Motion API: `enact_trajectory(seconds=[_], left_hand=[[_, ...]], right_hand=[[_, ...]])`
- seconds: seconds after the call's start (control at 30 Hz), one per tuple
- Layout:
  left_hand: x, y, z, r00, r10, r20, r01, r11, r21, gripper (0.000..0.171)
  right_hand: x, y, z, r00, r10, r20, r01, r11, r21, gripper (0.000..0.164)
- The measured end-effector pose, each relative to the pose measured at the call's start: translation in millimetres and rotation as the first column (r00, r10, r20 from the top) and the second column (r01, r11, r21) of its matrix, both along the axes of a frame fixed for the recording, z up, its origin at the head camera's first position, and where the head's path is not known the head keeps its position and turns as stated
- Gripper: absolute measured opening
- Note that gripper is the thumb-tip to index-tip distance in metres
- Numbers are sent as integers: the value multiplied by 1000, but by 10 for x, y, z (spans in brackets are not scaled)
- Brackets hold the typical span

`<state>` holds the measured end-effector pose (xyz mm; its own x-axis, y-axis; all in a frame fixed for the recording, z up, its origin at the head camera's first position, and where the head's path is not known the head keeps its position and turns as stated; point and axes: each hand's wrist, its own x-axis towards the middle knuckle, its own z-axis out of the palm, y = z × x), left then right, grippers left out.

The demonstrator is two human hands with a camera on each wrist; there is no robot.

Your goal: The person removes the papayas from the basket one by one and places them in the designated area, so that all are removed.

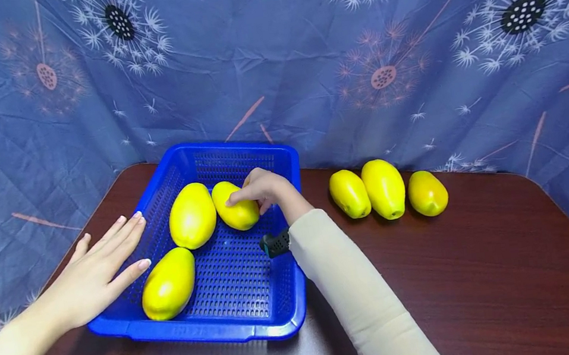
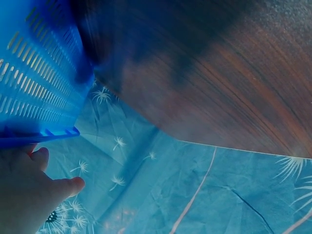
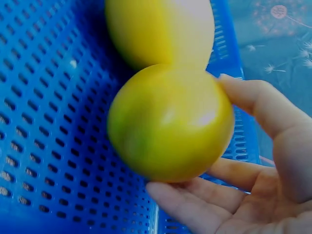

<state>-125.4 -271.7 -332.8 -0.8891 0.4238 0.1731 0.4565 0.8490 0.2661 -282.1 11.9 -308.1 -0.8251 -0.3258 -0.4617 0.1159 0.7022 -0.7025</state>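
Right hand (image 1: 266,187) grips yellow fruit (image 1: 236,214) between thumb and fingers | inside blue basket (image 1: 186,336), long axis slanting far-left to near-right | larger fruit (image 1: 192,216) left of grip | left hand (image 1: 98,280) farther off, straight-fingered

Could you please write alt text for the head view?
A right hand grips a yellow fruit in a blue basket holding two others; the left hand is at its rim. Three more lie on the table at right.

The left hand (image 1: 99,274) extends straight fingers; the right hand (image 1: 264,187) grips, fingers curled.
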Motion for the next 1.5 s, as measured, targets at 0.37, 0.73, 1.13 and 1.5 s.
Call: enact_trajectory(seconds=[0.37,0.73,1.13,1.5], left_hand=[[0,-3,5,1000,-1,-6,1,1000,-7,67],[-15,1,8,1000,-12,-19,11,1000,-22,67],[-11,14,14,999,-17,-30,15,998,-56,68],[-15,6,3,1000,-14,-15,14,999,-41,66]], right_hand=[[-17,8,40,968,-179,176,225,930,-292,57],[2,33,186,906,-263,333,407,758,-509,59],[134,207,422,879,-214,427,467,575,-672,53],[289,530,503,895,-203,398,441,546,-712,52]])
